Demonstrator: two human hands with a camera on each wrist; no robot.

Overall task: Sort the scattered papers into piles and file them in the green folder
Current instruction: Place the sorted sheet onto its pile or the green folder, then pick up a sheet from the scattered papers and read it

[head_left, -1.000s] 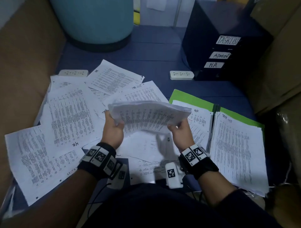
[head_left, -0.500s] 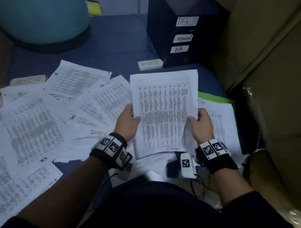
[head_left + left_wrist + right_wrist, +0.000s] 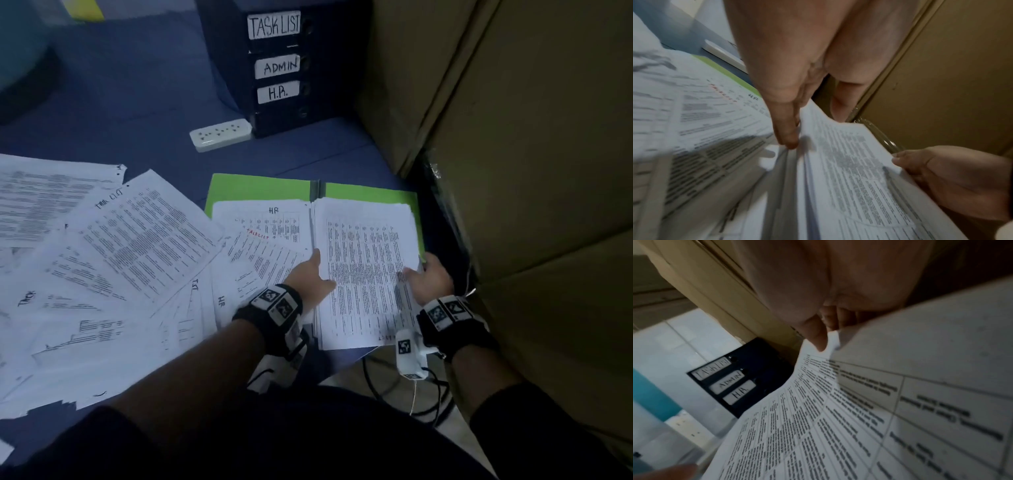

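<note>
On the left, scattered papers (image 3: 102, 260) lie fanned and overlapping across the blue floor (image 3: 137, 113), so in my judgement much sorting is left. Next comes the open green folder (image 3: 260, 188): its left half holds a pile headed HR (image 3: 270, 219), with a loose sheet marked in red (image 3: 263, 253) lapping over its lower corner. The left hand (image 3: 313, 274) pinches the left edge of the sheaf (image 3: 363, 274) being laid on the folder's right half, thumb on top and fingers curled beneath. The right hand (image 3: 430, 279) grips the sheaf's right edge, thumb on the page. This pile looks nearly set down, squaring remaining.

Room is tight on the right: cardboard boxes (image 3: 513, 137) stand just beside the folder's edge and the right hand. Beyond the folder, bare floor lies before a power strip (image 3: 221, 134) and a dark labelled file rack (image 3: 277, 65).
</note>
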